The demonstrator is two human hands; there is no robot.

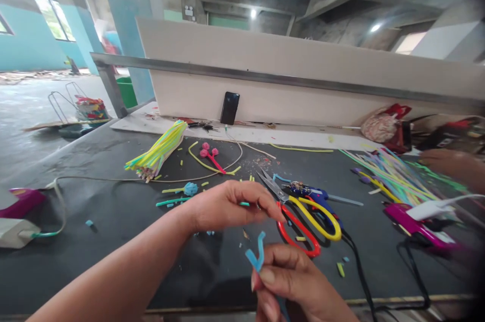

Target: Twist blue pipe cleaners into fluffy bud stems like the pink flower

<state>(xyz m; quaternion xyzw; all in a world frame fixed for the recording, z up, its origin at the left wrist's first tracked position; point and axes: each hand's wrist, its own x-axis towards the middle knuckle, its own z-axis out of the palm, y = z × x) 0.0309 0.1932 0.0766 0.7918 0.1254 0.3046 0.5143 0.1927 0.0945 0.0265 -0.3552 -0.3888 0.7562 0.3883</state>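
Note:
Low in the middle, my right hand [291,281] pinches a blue pipe cleaner [259,254], whose bent end sticks up in a V shape. My left hand [235,203] reaches across above the table with fingers curved and nothing seen in them. Its fingertips are at the red handle of the scissors [322,218]; whether they touch I cannot tell. These scissors have one red and one yellow handle and lie with blades apart. Behind them rests a blue glue gun [308,191] with a glue stick in its rear. A blue pipe-cleaner ball on a green stem [190,189] lies left of my left hand.
A yellow-green pipe-cleaner bundle [161,150] and pink balls on a stem [210,152] lie further back. A phone [230,108] leans on the board. At right are loose pastel pipe cleaners [401,175], a magenta device [420,228], black cable and another person's arm [454,163].

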